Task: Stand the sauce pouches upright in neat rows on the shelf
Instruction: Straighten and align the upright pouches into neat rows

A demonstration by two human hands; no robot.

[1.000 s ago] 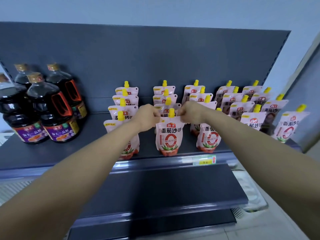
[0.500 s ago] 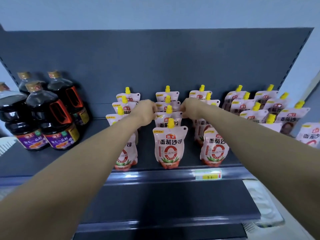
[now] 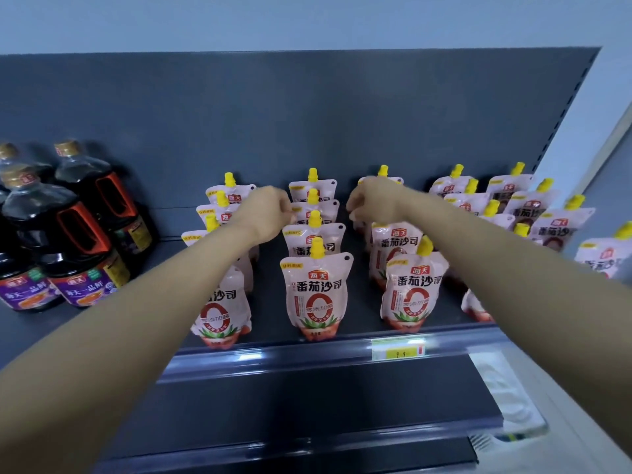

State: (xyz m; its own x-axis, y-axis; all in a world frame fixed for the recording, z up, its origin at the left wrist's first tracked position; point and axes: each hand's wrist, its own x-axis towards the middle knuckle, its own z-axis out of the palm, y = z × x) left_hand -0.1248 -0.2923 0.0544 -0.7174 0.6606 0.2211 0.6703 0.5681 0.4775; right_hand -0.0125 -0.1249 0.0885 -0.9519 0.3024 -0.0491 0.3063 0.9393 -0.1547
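Pouch count: white-and-red, soft-plastic sauce pouches (image 3: 316, 292) stand in five files running front to back. The second file from the left plainly shows four. The arms cover parts of other files, so the total cannot be told.
Bottle count: three gold caps show among the dark, clear-plastic bottles (image 3: 73, 241) with orange handles. One more body is cut off by the left edge.
Pouch look: each has a yellow spout on top, a punched hole at one top corner, a red ring on the front, a red base and a bulging belly. Those in clear view stand upright, faces forward.
Pouch place: on the dark grey metal shelf (image 3: 362, 302), right of the bottles, with the front ones just behind the glossy front rail (image 3: 273, 354).
Grip, left: the left hand (image 3: 268, 210) has curled fingers, with the tips just beside the second file's rear pouches. Whether they pinch one cannot be told.
Grip, right: the right hand (image 3: 372, 200) has fingers curled over the third file and covers a pouch. Its hold cannot be told.
Other: a yellow-and-white paper price tag (image 3: 398, 352) sits in the rail, with a matte grey back panel (image 3: 307, 114) behind and a lower shelf (image 3: 307, 405) beneath.
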